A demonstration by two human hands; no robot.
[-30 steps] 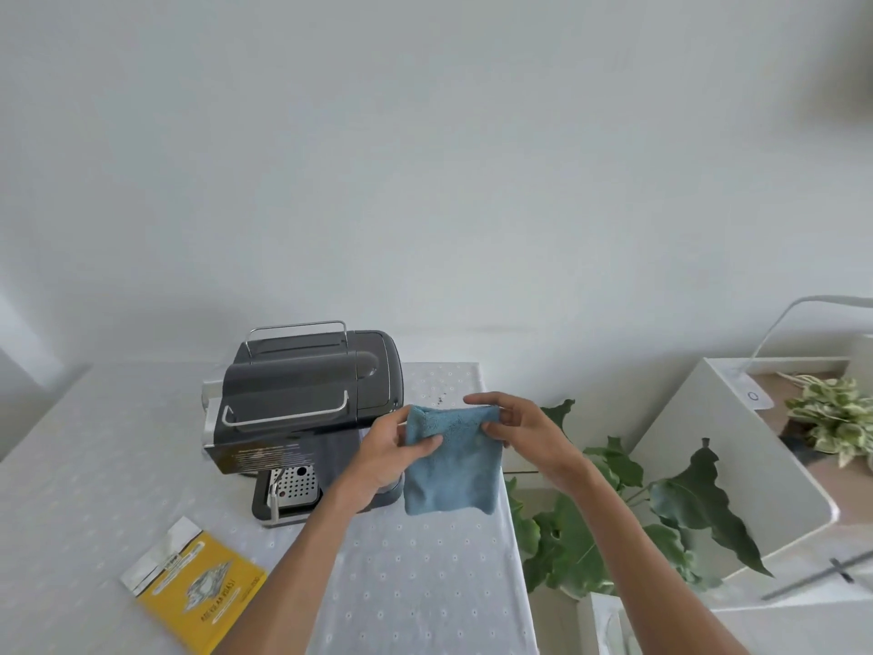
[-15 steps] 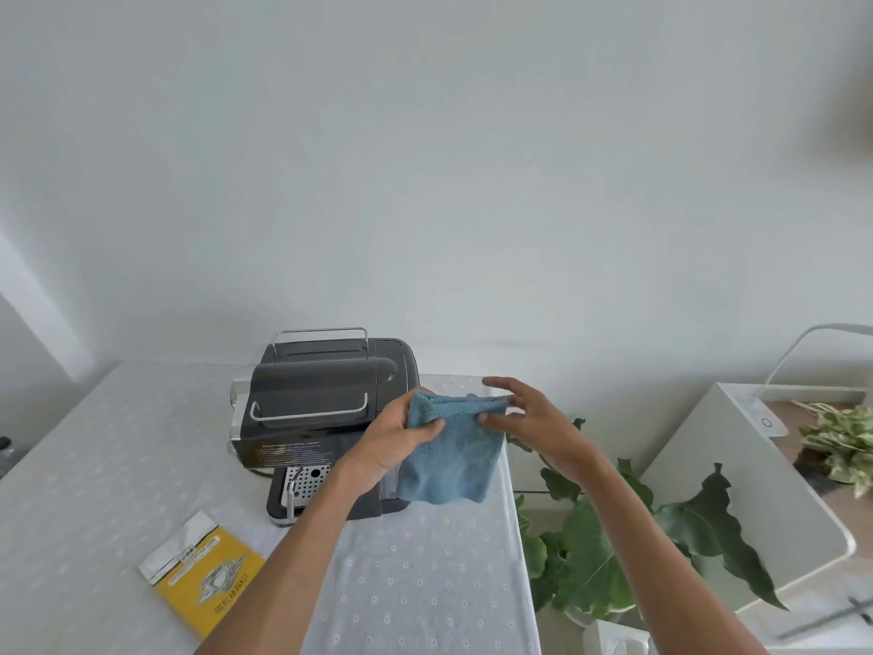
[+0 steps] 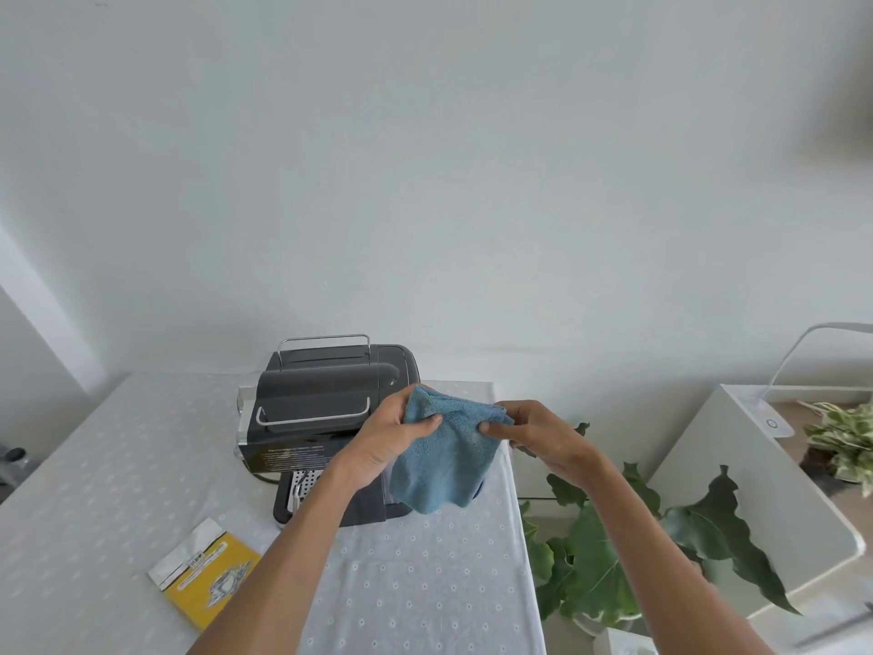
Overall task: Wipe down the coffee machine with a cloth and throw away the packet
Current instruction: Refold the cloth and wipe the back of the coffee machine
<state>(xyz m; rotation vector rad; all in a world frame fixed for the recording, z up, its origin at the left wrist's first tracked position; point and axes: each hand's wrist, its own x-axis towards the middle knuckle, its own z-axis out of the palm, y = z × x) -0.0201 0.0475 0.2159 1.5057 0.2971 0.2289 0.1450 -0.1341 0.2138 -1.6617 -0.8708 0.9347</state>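
A dark grey coffee machine [image 3: 326,399] stands at the back of the table with a metal rail on top. A blue cloth [image 3: 444,456] hangs in the air in front of the machine's right side. My left hand [image 3: 392,432] pinches the cloth's upper left corner and my right hand [image 3: 529,432] pinches its upper right corner. The cloth hides the machine's right front corner. A yellow and silver packet [image 3: 208,576] lies flat on the table near its front, to the left of my left forearm.
The table [image 3: 94,489] has a white dotted cloth, and its right edge runs just right of the machine. A leafy green plant [image 3: 595,550] stands below that edge. A white cabinet [image 3: 737,489] with a lamp [image 3: 774,420] and a small plant [image 3: 845,442] is at the right.
The camera view has shifted, so the machine sits further right in the frame. My right hand has closed its fingers on the cloth's right corner. Both hands stay in front of the machine.
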